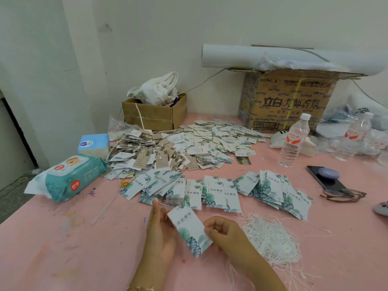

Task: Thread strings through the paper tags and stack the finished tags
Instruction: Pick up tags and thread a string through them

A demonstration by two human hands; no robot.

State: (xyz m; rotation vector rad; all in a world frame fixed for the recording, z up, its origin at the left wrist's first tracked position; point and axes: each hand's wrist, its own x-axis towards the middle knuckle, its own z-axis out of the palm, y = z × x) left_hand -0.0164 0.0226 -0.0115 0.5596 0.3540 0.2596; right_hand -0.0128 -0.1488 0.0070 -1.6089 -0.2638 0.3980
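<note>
Just above the pink table (63,238), my two hands hold one white paper tag (190,229) with green leaf print. My left hand (160,229) is behind the tag's left edge, and a thin string end runs from its fingertips toward the tag. My right hand (223,229) pinches the tag's right edge. A tangle of loose white strings (273,238) lies right of my right hand. Beyond my hands, rows of leaf-print tags (220,192) are spread out. Further back sits a big heap of strung tags (178,148).
A wet-wipe pack (71,179) and a blue tissue box (93,144) lie at left. Two cardboard boxes (155,114) (287,101) stand by the wall. Two water bottles (294,139) (352,137), a phone (324,178) and glasses (344,195) are at right.
</note>
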